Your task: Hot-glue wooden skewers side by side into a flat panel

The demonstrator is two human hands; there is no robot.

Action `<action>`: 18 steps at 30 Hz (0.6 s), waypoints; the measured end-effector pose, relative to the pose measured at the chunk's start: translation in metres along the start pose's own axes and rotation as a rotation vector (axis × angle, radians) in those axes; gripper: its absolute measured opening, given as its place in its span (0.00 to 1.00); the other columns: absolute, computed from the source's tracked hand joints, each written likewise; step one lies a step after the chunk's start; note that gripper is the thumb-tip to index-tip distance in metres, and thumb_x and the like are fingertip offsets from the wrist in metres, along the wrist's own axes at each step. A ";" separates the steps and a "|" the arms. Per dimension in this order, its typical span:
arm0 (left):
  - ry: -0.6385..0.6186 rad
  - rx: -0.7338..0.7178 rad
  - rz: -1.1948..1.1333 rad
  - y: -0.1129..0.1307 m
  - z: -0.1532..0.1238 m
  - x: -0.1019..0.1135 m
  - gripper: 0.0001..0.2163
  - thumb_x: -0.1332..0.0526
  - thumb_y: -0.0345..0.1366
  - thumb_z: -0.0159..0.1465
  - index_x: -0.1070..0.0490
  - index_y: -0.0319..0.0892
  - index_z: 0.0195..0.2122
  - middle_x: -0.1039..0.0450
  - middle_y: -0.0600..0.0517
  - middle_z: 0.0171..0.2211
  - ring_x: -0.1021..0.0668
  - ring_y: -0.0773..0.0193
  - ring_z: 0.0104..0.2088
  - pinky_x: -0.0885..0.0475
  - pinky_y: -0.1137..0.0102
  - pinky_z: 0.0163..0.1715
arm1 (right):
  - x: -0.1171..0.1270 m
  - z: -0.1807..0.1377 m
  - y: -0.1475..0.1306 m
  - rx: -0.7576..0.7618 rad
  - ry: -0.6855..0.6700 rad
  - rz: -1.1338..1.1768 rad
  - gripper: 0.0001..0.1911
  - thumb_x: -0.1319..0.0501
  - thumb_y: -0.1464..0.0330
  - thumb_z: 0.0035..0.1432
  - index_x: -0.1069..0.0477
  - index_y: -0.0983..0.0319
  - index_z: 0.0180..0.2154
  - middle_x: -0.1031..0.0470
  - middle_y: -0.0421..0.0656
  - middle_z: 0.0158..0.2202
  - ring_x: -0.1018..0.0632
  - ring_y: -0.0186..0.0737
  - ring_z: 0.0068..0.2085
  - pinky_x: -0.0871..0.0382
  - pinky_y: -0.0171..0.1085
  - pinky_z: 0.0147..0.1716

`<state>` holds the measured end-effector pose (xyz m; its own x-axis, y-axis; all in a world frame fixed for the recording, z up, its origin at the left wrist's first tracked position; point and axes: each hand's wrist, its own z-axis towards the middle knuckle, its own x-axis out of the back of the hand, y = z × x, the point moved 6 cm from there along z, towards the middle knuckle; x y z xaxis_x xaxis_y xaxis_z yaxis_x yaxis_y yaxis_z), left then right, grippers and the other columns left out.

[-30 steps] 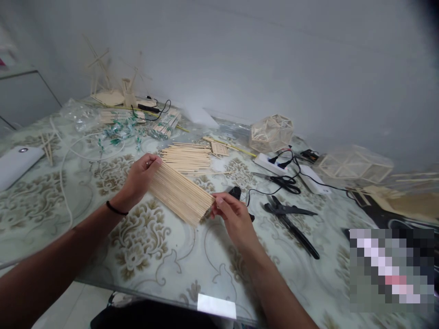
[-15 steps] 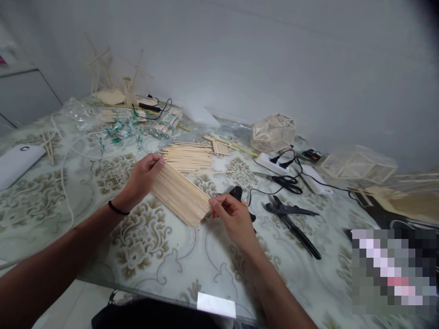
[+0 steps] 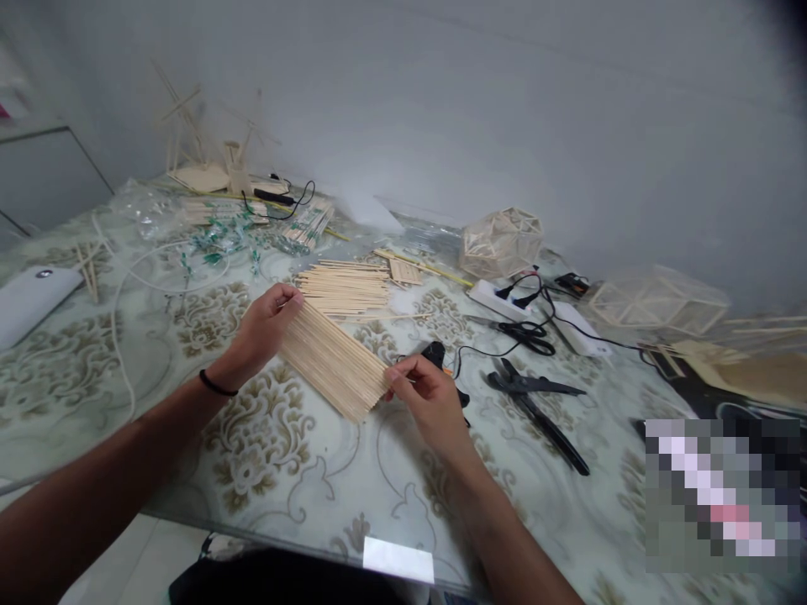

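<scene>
A flat panel of wooden sticks (image 3: 334, 357), laid side by side, is held tilted over the patterned table. My left hand (image 3: 270, 323) grips its upper left corner between thumb and fingers. At the right end, my right hand (image 3: 429, 399) pinches the panel's corner. Just beyond the panel lies a pile of loose wooden sticks (image 3: 345, 286). A black glue gun (image 3: 435, 353) rests partly hidden behind my right hand. Farther right are black-handled pliers (image 3: 535, 403) and black scissors (image 3: 523, 332).
A white power strip (image 3: 501, 298) with black cables sits beyond the scissors. Geometric stick frames (image 3: 503, 242) stand near the wall. Wrapped stick bundles (image 3: 308, 225) and clear plastic packaging (image 3: 148, 206) lie at the back left. A white cable (image 3: 117, 336) crosses the left side.
</scene>
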<state>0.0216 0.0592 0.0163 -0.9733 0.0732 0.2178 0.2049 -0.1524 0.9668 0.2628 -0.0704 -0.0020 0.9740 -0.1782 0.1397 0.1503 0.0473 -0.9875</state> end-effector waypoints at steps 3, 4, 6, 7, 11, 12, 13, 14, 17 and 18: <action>0.003 -0.002 -0.004 -0.001 0.001 0.000 0.12 0.38 0.47 0.60 0.29 0.43 0.34 0.32 0.56 0.27 0.32 0.66 0.28 0.41 0.70 0.29 | 0.000 -0.001 -0.001 0.001 -0.002 -0.009 0.18 0.31 0.52 0.58 0.27 0.60 0.30 0.26 0.39 0.24 0.25 0.37 0.26 0.32 0.36 0.28; 0.003 -0.004 -0.005 -0.001 0.001 0.000 0.12 0.38 0.47 0.60 0.29 0.43 0.34 0.32 0.57 0.27 0.32 0.66 0.28 0.41 0.70 0.29 | -0.001 -0.001 -0.001 0.000 -0.008 -0.007 0.18 0.31 0.52 0.59 0.27 0.60 0.30 0.26 0.39 0.24 0.25 0.37 0.26 0.32 0.36 0.29; 0.003 -0.008 -0.002 -0.001 0.002 0.000 0.12 0.37 0.46 0.60 0.29 0.43 0.34 0.32 0.57 0.27 0.32 0.67 0.28 0.41 0.71 0.29 | -0.002 -0.001 -0.003 0.006 -0.023 0.012 0.18 0.31 0.52 0.59 0.27 0.60 0.30 0.26 0.39 0.25 0.25 0.36 0.26 0.31 0.36 0.29; 0.003 -0.005 -0.004 -0.001 0.002 0.000 0.12 0.37 0.47 0.60 0.29 0.42 0.34 0.32 0.57 0.27 0.32 0.67 0.28 0.41 0.71 0.29 | -0.003 -0.001 -0.003 0.011 -0.032 0.027 0.18 0.31 0.52 0.59 0.27 0.60 0.30 0.27 0.39 0.26 0.25 0.36 0.27 0.30 0.36 0.29; -0.002 0.033 -0.042 -0.002 0.001 0.000 0.13 0.37 0.47 0.59 0.29 0.42 0.33 0.34 0.57 0.25 0.34 0.68 0.26 0.43 0.71 0.28 | -0.006 -0.002 -0.008 0.031 -0.063 0.080 0.19 0.32 0.51 0.60 0.28 0.59 0.31 0.28 0.38 0.27 0.25 0.35 0.26 0.29 0.35 0.28; -0.001 0.046 -0.052 -0.003 0.001 -0.001 0.13 0.36 0.47 0.59 0.29 0.42 0.33 0.35 0.58 0.24 0.35 0.68 0.26 0.44 0.71 0.27 | -0.007 -0.002 -0.009 0.035 -0.069 0.088 0.19 0.32 0.51 0.61 0.28 0.59 0.31 0.28 0.38 0.27 0.25 0.35 0.26 0.29 0.35 0.28; 0.000 0.058 -0.062 -0.004 0.001 -0.001 0.13 0.36 0.47 0.59 0.29 0.42 0.33 0.36 0.58 0.24 0.36 0.68 0.25 0.45 0.71 0.27 | -0.007 -0.003 -0.010 0.037 -0.077 0.093 0.19 0.32 0.51 0.61 0.28 0.59 0.31 0.29 0.37 0.27 0.25 0.35 0.26 0.29 0.35 0.28; 0.004 0.067 -0.075 -0.004 0.001 -0.001 0.13 0.36 0.47 0.58 0.29 0.43 0.33 0.36 0.58 0.24 0.36 0.68 0.25 0.45 0.71 0.26 | -0.008 -0.003 -0.011 0.038 -0.084 0.095 0.20 0.33 0.50 0.62 0.28 0.59 0.31 0.29 0.37 0.26 0.25 0.35 0.26 0.29 0.35 0.29; 0.007 0.085 -0.123 -0.008 0.002 -0.002 0.12 0.36 0.47 0.57 0.28 0.43 0.32 0.35 0.57 0.25 0.35 0.67 0.26 0.44 0.71 0.27 | -0.008 -0.004 -0.013 0.048 -0.096 0.089 0.23 0.36 0.47 0.63 0.29 0.59 0.30 0.30 0.38 0.24 0.25 0.37 0.26 0.28 0.36 0.29; 0.003 0.093 -0.131 -0.009 0.002 -0.003 0.12 0.36 0.47 0.57 0.28 0.43 0.32 0.35 0.57 0.25 0.35 0.67 0.26 0.44 0.71 0.27 | -0.008 -0.004 -0.014 0.055 -0.096 0.086 0.24 0.37 0.46 0.63 0.29 0.59 0.30 0.30 0.38 0.24 0.26 0.37 0.26 0.28 0.37 0.29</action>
<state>0.0228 0.0625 0.0071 -0.9925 0.0838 0.0888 0.0849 -0.0493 0.9952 0.2523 -0.0738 0.0105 0.9950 -0.0765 0.0637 0.0721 0.1125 -0.9910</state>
